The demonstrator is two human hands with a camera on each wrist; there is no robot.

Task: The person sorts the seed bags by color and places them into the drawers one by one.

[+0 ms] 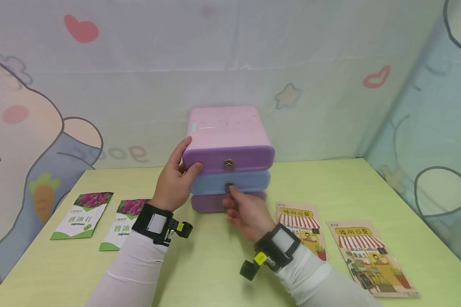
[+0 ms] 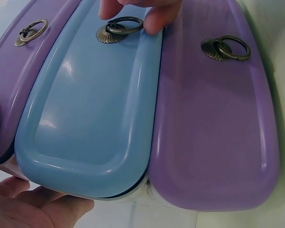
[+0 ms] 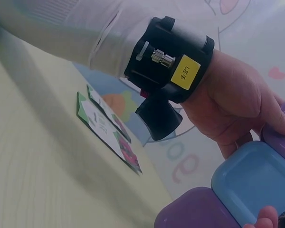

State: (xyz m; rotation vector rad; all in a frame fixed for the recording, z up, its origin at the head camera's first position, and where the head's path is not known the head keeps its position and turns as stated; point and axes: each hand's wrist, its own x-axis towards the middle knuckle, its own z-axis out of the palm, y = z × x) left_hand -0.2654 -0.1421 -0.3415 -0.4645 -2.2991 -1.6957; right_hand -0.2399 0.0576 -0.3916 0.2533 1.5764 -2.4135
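Note:
A small pink drawer cabinet point(image 1: 224, 125) stands at the back middle of the green table point(image 1: 215, 264). It has a purple top drawer point(image 1: 249, 157), a blue middle drawer point(image 1: 249, 181) and a purple bottom drawer point(image 1: 207, 204), each with a brass ring pull. My left hand point(image 1: 186, 161) grips the cabinet's left side, thumb on the top drawer's front corner. My right hand point(image 1: 230, 194) pinches the blue drawer's ring pull point(image 2: 119, 28). In the left wrist view the blue drawer point(image 2: 90, 109) sits slightly forward of its purple neighbours. The left hand point(image 3: 237, 104) also shows in the right wrist view.
Two seed packets point(image 1: 82, 215) point(image 1: 124, 224) lie on the table left of my left arm. Two illustrated booklets point(image 1: 301, 228) point(image 1: 370, 256) lie to the right of my right arm. Cartoon-printed cloth walls close in the table behind and on both sides.

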